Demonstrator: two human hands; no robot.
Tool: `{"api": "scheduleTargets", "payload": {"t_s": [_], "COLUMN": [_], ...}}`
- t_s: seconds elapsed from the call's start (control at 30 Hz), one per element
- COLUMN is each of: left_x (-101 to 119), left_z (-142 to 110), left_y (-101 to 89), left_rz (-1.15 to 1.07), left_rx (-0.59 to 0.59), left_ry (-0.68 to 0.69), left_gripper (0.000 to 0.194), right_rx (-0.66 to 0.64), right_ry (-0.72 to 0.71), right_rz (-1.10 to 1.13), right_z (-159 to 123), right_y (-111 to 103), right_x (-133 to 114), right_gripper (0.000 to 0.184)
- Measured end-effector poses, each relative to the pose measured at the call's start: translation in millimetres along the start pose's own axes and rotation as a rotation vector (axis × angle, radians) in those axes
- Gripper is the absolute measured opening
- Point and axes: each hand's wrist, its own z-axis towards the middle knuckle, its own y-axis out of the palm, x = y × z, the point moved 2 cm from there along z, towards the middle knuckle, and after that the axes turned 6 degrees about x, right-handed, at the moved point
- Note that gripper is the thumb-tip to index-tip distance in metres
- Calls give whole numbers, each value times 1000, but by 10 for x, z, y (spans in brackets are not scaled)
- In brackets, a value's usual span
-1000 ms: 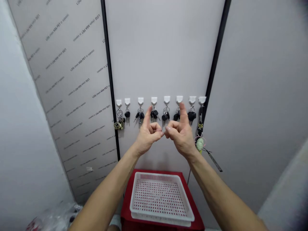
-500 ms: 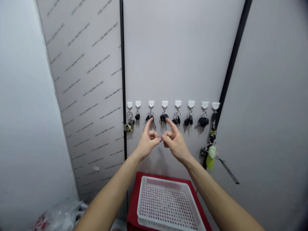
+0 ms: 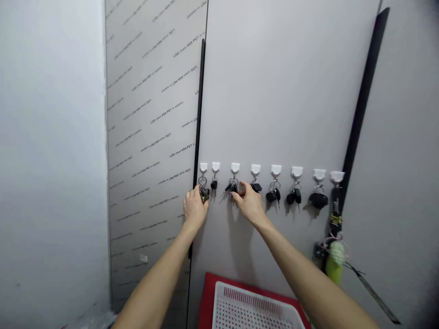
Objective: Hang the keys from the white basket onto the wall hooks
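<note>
I am viewing a row of 8 white hooks [image 3: 276,169] on a pale panel [image 3: 281,91], numbering the loads from the left.

I am closing the left hand [image 3: 195,208] around the brass-toned 1st keys [image 3: 205,195]. Its fingers are curling at their left side and its thumb is lying at their lower right. The keys are showing between thumb and fingers, and their ring is hanging from the hook directly above the hand.

The 2nd keys [image 3: 214,185] are hanging just right of the left hand, apart from it.

I am holding the right hand [image 3: 251,205] partly open, thumb and index finger spreading apart. The thumb tip is reaching the 3rd keys [image 3: 233,188], which are hanging just left of the hand; whether it is touching them, I cannot tell. The 4th keys [image 3: 255,187] are hanging just above the right hand, partly hidden by it.

The 5th keys [image 3: 273,195], 6th keys [image 3: 294,196] and 7th keys [image 3: 318,200] are hanging farther right. A black lanyard [image 3: 335,205] is hanging at the 8th hook, with a green charm [image 3: 334,265] below.

Beneath the hands, a white basket [image 3: 215,313] is resting on a red cover [image 3: 206,299].
</note>
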Motion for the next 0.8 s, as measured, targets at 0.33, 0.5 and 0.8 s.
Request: {"api": "scheduleTargets", "payload": {"t_s": [0.33,0.5,0.8], "left_x": [-22,10,233], "left_z": [454,784,990], "left_y": [-107,-276,-400], "left_rz": [-353,-679,-571], "left_rx": [-120,54,-332], "left_ry": [-255,-332,-330], "left_gripper": [22,23,7], "right_rx": [14,56,-353], "right_ry": [-32,-51,104], "right_rz": [139,365,243], "right_z": [138,276,333], "right_y": [34,-70,-279], "right_x": [6,-140,-56], "right_gripper": [21,19,12]}}
